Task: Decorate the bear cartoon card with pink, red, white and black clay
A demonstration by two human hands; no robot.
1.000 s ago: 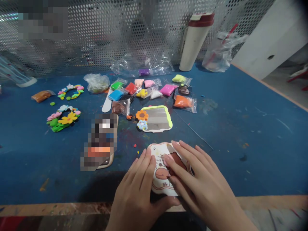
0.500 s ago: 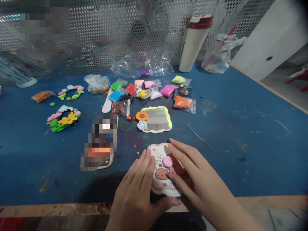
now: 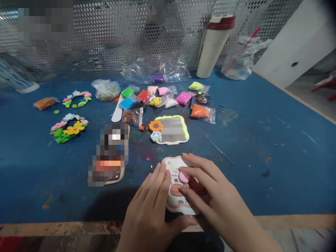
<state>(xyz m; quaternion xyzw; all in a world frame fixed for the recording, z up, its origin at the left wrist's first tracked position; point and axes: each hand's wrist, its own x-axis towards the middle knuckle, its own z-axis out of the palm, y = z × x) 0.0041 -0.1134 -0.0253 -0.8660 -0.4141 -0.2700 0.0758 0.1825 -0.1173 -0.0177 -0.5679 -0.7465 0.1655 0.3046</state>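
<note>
A white wavy-edged plaque [image 3: 176, 206] printed with a brown cartoon animal and writing lies near the table's front edge. My left hand [image 3: 151, 201] holds its left side, fingers straight and close together along the rim, thumb by the lower edge. On the print sits a flat round pink clay piece [image 3: 184, 177]. Over the plaque's right part my right hand [image 3: 212, 189] is spread, index fingertip at the top of the pink piece, thumb tip a little below it; that hand hides part of the print. Beyond lies a wavy-framed mirror [image 3: 173, 131] with clay flowers and a yellow-green clay edging.
Several bagged clays, among them orange [image 3: 200, 111] and magenta [image 3: 184, 98], lie behind the mirror. A phone [image 3: 115, 154] and two clay-decorated rings [image 3: 75, 129] are at left. A thin metal rod [image 3: 216, 148] lies at right. A tall cup [image 3: 214, 49] stands at the back.
My right index finger has come down to the upper edge of the pink clay piece. My left hand stays on the plaque; the view has shifted slightly.
</note>
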